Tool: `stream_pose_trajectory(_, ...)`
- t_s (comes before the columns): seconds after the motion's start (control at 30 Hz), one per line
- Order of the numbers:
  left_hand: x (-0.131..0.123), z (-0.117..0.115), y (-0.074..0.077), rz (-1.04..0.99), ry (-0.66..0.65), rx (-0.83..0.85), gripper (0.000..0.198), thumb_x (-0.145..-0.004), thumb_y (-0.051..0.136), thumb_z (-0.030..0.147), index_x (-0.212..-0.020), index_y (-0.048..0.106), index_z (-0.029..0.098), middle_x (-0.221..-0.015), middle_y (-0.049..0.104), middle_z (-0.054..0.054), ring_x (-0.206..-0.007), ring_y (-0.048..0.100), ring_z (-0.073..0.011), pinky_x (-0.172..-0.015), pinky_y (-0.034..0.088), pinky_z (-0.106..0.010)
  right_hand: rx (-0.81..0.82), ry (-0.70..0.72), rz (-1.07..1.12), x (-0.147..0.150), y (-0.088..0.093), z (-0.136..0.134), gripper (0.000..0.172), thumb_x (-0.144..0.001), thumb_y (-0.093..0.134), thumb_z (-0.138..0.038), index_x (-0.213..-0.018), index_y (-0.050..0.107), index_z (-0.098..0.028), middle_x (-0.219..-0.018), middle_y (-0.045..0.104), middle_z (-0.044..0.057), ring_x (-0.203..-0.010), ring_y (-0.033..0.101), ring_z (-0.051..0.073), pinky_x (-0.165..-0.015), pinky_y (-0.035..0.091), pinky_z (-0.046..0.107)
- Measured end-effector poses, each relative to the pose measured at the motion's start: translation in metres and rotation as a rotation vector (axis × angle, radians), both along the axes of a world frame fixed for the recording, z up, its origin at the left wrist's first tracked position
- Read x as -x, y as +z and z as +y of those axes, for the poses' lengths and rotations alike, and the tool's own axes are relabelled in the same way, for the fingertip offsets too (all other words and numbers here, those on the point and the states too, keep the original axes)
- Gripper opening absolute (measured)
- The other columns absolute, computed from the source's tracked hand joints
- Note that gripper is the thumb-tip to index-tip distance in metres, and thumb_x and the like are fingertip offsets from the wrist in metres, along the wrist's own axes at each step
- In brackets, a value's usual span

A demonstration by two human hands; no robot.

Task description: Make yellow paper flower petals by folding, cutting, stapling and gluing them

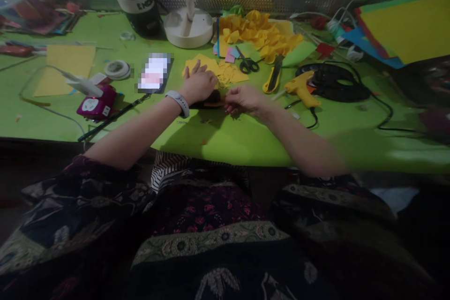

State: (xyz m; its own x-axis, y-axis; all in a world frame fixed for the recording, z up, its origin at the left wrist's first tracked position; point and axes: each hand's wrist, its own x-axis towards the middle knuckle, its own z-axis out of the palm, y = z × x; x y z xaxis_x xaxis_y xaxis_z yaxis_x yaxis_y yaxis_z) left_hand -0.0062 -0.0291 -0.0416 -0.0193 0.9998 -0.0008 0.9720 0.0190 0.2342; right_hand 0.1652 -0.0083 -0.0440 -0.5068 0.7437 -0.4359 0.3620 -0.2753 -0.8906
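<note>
While left hand (200,85) sits, fingers part-spread, over dark block (212,99) | right hand (242,98): fingers bunched, pinch unclear | keep it steady!

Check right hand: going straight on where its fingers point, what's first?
Probably the small, dark, low object of unclear material by the left hand; depth is unclear, contact may already exist.

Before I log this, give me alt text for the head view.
A person's left hand and right hand are close together at a dark object on a green table. Yellow paper scraps lie just beyond; scissors and a yellow glue gun lie to their right.
</note>
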Motion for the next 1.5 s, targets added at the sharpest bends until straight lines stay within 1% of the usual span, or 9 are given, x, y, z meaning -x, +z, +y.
stream_pose_trajectory(0.13,0.000,0.002,-0.002,0.031,0.006,0.010,0.044,-0.101,0.023,0.033,-0.121,0.061,0.021,-0.156,0.042,-0.009,-0.152,0.019,-0.0318,-0.122,0.012,-0.059,0.000,-0.002,0.013,0.001,-0.002,0.001,0.028,-0.084,0.060,0.005,-0.063,0.059,-0.014,-0.052,0.067,0.002,-0.044,0.062,0.009,-0.044,0.053,0.016)
stream_pose_trajectory(0.3,0.002,0.004,-0.005,0.042,-0.005,0.008,0.043,-0.101,0.024,0.034,-0.121,0.060,0.022,-0.154,0.043,-0.008,-0.152,0.020,-0.0326,-0.121,0.013,-0.060,-0.009,-0.002,0.033,0.000,-0.002,0.000,0.030,-0.083,0.067,0.002,-0.060,0.058,-0.014,-0.052,0.066,0.003,-0.042,0.062,0.010,-0.043,0.053,0.016)
stream_pose_trajectory(0.47,0.004,0.005,-0.007,0.049,-0.011,-0.003,0.042,-0.101,0.025,0.035,-0.122,0.059,0.022,-0.153,0.044,-0.008,-0.152,0.019,-0.0318,-0.121,0.013,-0.059,-0.016,-0.015,0.022,0.000,0.002,-0.003,0.031,-0.085,0.060,0.006,-0.061,0.059,-0.013,-0.053,0.067,0.003,-0.044,0.062,0.009,-0.041,0.051,0.015)
stream_pose_trajectory(0.67,0.004,0.005,-0.006,0.039,-0.010,0.010,0.043,-0.101,0.025,0.034,-0.122,0.060,0.020,-0.154,0.043,-0.009,-0.152,0.021,-0.0328,-0.121,0.013,-0.060,-0.014,-0.013,0.010,0.001,0.003,-0.003,0.030,-0.085,0.061,0.005,-0.061,0.058,-0.013,-0.052,0.066,0.003,-0.044,0.061,0.008,-0.041,0.050,0.014)
stream_pose_trajectory(1.0,0.004,0.006,-0.007,0.059,-0.012,-0.001,0.043,-0.101,0.024,0.033,-0.120,0.061,0.023,-0.148,0.049,-0.008,-0.151,0.023,-0.0310,-0.120,0.017,-0.059,-0.007,0.005,0.042,0.000,-0.006,0.002,0.028,-0.086,0.062,0.001,-0.062,0.059,-0.014,-0.052,0.066,0.003,-0.044,0.062,0.009,-0.041,0.051,0.014)
stream_pose_trajectory(1.17,0.003,0.005,-0.006,0.048,0.005,0.011,0.044,-0.101,0.024,0.033,-0.122,0.061,0.022,-0.152,0.045,-0.008,-0.152,0.021,-0.0309,-0.121,0.015,-0.059,-0.010,0.010,0.032,0.000,-0.005,0.001,0.027,-0.083,0.066,0.000,-0.062,0.058,-0.015,-0.052,0.067,0.003,-0.044,0.062,0.010,-0.041,0.050,0.015)
stream_pose_trajectory(1.27,0.003,0.004,-0.006,0.039,0.010,0.013,0.045,-0.101,0.023,0.034,-0.124,0.060,0.023,-0.155,0.043,-0.006,-0.152,0.020,-0.0294,-0.122,0.014,-0.058,-0.015,0.008,0.023,0.000,-0.004,0.001,0.026,-0.083,0.062,0.001,-0.063,0.059,-0.015,-0.053,0.067,0.003,-0.045,0.062,0.010,-0.041,0.051,0.015)
stream_pose_trajectory(1.37,0.003,0.004,-0.006,0.030,0.008,0.010,0.046,-0.101,0.023,0.033,-0.126,0.060,0.024,-0.156,0.042,-0.006,-0.152,0.020,-0.0295,-0.122,0.013,-0.058,-0.012,0.009,0.031,0.000,-0.006,0.002,0.026,-0.083,0.060,0.002,-0.063,0.059,-0.014,-0.053,0.067,0.003,-0.045,0.062,0.009,-0.042,0.051,0.015)
stream_pose_trajectory(1.5,0.002,0.003,-0.006,0.039,0.009,0.002,0.046,-0.101,0.023,0.032,-0.128,0.059,0.023,-0.156,0.042,-0.006,-0.152,0.021,-0.0295,-0.122,0.013,-0.058,-0.008,0.019,0.040,-0.001,-0.008,0.004,0.023,-0.082,0.064,0.000,-0.065,0.059,-0.014,-0.051,0.066,0.001,-0.044,0.062,0.008,-0.040,0.050,0.013)
